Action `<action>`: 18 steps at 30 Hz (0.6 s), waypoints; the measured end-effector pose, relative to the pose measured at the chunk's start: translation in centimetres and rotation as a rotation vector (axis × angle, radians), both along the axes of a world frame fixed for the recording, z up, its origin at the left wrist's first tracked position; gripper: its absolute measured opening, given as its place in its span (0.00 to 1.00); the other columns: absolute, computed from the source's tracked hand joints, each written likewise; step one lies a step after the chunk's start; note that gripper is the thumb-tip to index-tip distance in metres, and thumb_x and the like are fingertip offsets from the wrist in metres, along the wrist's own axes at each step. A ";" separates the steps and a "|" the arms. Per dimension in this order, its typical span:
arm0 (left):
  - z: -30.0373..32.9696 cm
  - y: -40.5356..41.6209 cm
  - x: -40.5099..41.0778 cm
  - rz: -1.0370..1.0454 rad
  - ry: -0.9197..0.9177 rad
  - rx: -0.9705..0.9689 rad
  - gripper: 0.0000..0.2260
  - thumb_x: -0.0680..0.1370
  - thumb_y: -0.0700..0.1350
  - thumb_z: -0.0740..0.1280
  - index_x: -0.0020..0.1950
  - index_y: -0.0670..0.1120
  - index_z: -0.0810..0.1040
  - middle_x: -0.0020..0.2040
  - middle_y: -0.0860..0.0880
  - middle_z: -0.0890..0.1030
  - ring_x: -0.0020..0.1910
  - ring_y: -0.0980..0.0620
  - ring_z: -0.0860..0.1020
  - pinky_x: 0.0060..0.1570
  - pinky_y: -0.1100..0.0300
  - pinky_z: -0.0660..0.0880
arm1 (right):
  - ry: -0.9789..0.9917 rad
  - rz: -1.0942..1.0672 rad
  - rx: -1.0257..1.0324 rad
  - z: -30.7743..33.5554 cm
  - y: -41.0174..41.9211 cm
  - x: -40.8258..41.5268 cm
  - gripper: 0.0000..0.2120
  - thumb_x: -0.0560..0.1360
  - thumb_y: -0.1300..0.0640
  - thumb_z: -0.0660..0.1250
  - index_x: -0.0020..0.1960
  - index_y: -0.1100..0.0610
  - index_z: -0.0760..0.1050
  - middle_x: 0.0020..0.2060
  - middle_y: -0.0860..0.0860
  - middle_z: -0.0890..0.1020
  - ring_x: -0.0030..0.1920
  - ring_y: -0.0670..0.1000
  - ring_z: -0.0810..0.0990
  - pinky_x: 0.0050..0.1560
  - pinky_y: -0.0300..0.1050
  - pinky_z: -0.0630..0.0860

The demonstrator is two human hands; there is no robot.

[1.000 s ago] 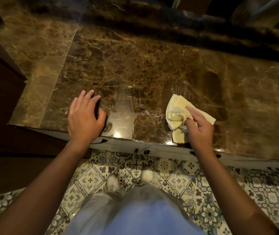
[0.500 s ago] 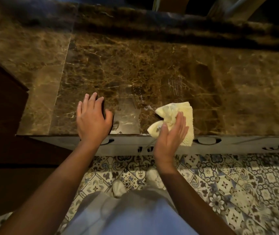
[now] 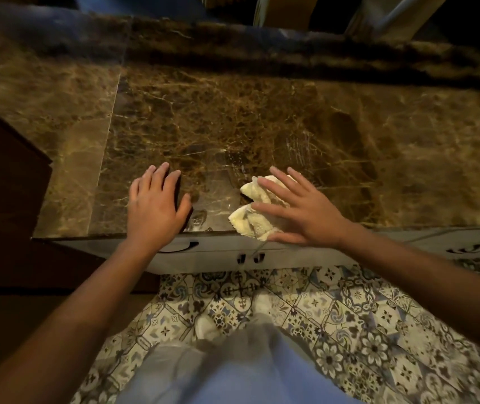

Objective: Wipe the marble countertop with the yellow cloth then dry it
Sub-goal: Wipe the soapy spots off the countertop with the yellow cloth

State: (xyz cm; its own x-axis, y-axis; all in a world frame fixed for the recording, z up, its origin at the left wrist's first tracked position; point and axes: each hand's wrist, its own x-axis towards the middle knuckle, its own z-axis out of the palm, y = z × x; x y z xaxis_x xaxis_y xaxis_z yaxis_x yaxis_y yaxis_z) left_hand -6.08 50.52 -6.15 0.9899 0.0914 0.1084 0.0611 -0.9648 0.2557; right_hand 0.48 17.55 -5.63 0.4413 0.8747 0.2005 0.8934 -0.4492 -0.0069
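We look down on a floor [image 3: 335, 316] of patterned tiles in blue, grey and cream floral motifs. A white cabinet front [image 3: 221, 256] with dark curved handles stands along it, and dark wooden furniture [image 3: 2, 182] fills the left. The light is dim and warm.

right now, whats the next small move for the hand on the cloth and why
Probably press the right hand flat and sweep the yellow cloth away from the front edge, toward the back of the marble countertop. The cloth is bunched at the edge, and streaks show just beyond it.
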 end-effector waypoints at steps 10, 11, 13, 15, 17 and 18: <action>-1.1 0.3 0.7 0.030 -0.048 0.022 0.25 0.81 0.58 0.59 0.74 0.47 0.71 0.78 0.42 0.70 0.80 0.40 0.64 0.76 0.40 0.60 | 0.044 -0.031 -0.040 -2.7 4.1 -0.5 0.39 0.78 0.30 0.60 0.82 0.50 0.61 0.82 0.62 0.58 0.83 0.64 0.51 0.79 0.68 0.53; -1.2 0.3 0.8 0.032 -0.045 0.024 0.25 0.81 0.58 0.59 0.74 0.47 0.71 0.78 0.43 0.70 0.80 0.40 0.64 0.76 0.40 0.60 | 0.034 -0.088 -0.052 -2.9 4.7 -0.9 0.41 0.78 0.29 0.59 0.82 0.50 0.59 0.82 0.62 0.57 0.83 0.64 0.51 0.79 0.68 0.53; -1.3 0.3 0.9 0.034 -0.040 0.033 0.25 0.81 0.58 0.59 0.75 0.47 0.71 0.78 0.43 0.70 0.80 0.41 0.64 0.76 0.40 0.60 | 0.018 -0.222 -0.059 -3.2 6.1 -2.0 0.45 0.76 0.26 0.58 0.83 0.51 0.54 0.83 0.61 0.54 0.83 0.63 0.49 0.79 0.68 0.51; -1.4 0.2 0.8 0.039 -0.041 0.038 0.25 0.81 0.58 0.60 0.75 0.47 0.71 0.78 0.43 0.70 0.80 0.41 0.64 0.76 0.40 0.60 | 0.039 -0.360 -0.020 -3.2 7.5 -3.0 0.49 0.74 0.23 0.57 0.84 0.52 0.53 0.83 0.61 0.52 0.83 0.61 0.48 0.80 0.67 0.48; -1.4 0.2 0.8 0.037 -0.041 0.034 0.25 0.81 0.58 0.60 0.74 0.47 0.71 0.78 0.43 0.70 0.80 0.41 0.64 0.76 0.40 0.60 | 0.069 -0.436 0.017 -3.2 8.6 -3.3 0.50 0.73 0.21 0.56 0.84 0.52 0.53 0.83 0.60 0.52 0.84 0.60 0.47 0.80 0.68 0.47; -1.3 0.2 0.8 0.035 -0.039 0.027 0.25 0.81 0.58 0.60 0.74 0.47 0.71 0.78 0.42 0.70 0.80 0.41 0.64 0.76 0.40 0.60 | 0.088 -0.462 0.031 -3.1 9.1 -3.3 0.50 0.73 0.21 0.55 0.84 0.52 0.53 0.84 0.60 0.51 0.84 0.60 0.46 0.80 0.68 0.46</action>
State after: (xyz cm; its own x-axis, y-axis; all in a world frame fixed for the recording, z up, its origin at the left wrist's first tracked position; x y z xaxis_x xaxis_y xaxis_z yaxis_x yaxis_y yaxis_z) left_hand -5.27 50.72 -7.49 0.9811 0.1227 0.1493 0.0858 -0.9688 0.2323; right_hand -2.82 26.70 -8.72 0.7993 0.5770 0.1680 0.5956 -0.7978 -0.0935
